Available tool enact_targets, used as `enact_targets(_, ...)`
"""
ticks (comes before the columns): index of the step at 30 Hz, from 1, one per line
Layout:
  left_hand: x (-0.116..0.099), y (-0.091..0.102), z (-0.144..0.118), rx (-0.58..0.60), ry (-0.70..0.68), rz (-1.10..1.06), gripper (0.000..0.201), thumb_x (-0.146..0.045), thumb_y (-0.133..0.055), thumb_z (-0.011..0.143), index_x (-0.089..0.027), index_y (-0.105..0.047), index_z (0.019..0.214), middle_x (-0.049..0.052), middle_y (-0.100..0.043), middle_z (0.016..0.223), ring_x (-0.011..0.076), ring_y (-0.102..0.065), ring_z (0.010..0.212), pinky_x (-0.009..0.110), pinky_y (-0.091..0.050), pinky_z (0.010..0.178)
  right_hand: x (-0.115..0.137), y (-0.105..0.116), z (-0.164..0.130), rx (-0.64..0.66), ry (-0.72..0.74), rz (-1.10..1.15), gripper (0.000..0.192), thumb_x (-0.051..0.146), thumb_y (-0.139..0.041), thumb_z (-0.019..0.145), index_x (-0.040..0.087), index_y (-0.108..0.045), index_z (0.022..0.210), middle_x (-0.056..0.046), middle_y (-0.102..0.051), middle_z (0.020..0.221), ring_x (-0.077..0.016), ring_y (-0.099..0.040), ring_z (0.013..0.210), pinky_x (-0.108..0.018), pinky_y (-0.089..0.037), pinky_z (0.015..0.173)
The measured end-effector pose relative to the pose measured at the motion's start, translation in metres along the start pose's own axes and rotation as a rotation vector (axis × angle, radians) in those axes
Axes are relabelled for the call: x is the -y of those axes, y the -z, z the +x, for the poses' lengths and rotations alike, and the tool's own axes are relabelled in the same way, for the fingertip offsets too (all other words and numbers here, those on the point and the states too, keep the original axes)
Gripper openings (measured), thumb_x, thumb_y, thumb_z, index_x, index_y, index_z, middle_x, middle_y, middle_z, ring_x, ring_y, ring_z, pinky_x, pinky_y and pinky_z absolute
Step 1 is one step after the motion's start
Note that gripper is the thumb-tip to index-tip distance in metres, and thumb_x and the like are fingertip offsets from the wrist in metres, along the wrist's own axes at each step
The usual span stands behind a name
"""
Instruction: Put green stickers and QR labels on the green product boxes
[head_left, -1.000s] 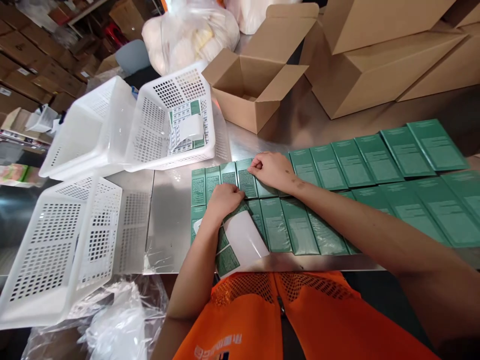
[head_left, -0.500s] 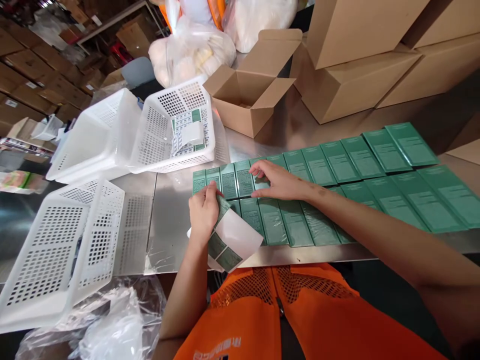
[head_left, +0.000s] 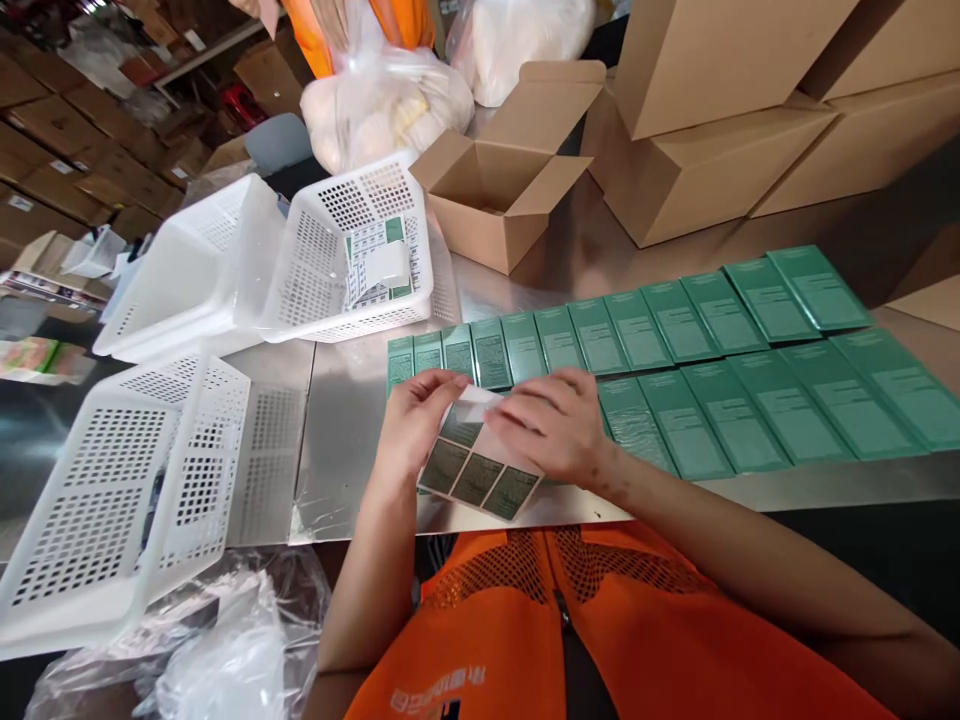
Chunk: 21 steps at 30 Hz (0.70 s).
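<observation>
Two rows of flat green boxes (head_left: 675,330) lie side by side on the metal table (head_left: 345,430). My left hand (head_left: 412,420) grips the left edge of a sticker sheet (head_left: 476,475) that carries several dark green labels, held just above the near row's left end. My right hand (head_left: 551,425) rests on the same sheet, with its fingertips at a label near the sheet's top. The sheet and both hands cover the leftmost boxes of the near row.
White perforated baskets stand at the left: one (head_left: 112,500) near me, another (head_left: 352,250) farther back holding label sheets. An open cardboard box (head_left: 502,180) and closed cartons (head_left: 720,120) sit at the back. Clear plastic wrap (head_left: 217,650) lies below the table edge.
My left hand lifted the sticker sheet from the table edge and turned it label side up. My right hand left the far row of boxes and came onto the sheet.
</observation>
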<state>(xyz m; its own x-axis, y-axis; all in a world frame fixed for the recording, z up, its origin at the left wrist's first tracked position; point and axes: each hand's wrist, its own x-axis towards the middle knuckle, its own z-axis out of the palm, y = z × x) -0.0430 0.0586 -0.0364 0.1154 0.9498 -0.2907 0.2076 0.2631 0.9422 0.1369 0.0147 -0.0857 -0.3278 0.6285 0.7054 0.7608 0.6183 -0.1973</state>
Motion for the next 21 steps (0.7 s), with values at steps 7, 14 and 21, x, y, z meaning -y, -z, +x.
enact_targets(7, -0.001, 0.034, 0.015, -0.078, 0.053, -0.057, 0.019, -0.031, -0.076, 0.061, -0.017, -0.069, 0.072, -0.003, -0.057, 0.057, 0.008, -0.043, 0.047, 0.02, -0.033, 0.046, 0.02, 0.056, -0.01, 0.091, 0.339, 0.467, 0.018, 0.017, -0.056, 0.097, 0.028, -0.067, 0.088, 0.006, -0.076, 0.096, -0.0115, -0.066, 0.1, -0.033, -0.05, 0.087)
enact_targets(14, -0.002, 0.019, 0.009, 0.104, 0.145, 0.036, 0.014, -0.028, -0.061, 0.062, -0.02, -0.061, 0.051, -0.003, -0.039, 0.042, 0.0095, -0.029, 0.038, 0.025, -0.017, 0.039, -0.039, 0.097, -0.001, 0.133, -0.633, 0.844, 0.014, 0.036, -0.071, 0.087, 0.024, -0.069, 0.081, 0.0, -0.07, 0.074, -0.0159, -0.063, 0.069, -0.032, -0.049, 0.065)
enact_targets(21, 0.013, -0.03, -0.03, 0.559, 0.087, 0.523, 0.031, -0.049, -0.061, 0.084, -0.02, -0.071, 0.081, -0.003, -0.049, 0.058, 0.0138, -0.041, 0.055, 0.026, -0.028, 0.053, -0.063, 0.056, -0.012, 0.428, -0.87, 0.858, 0.022, 0.042, -0.072, 0.077, 0.02, -0.071, 0.076, 0.0, -0.068, 0.068, -0.0139, -0.058, 0.064, -0.027, -0.043, 0.061)
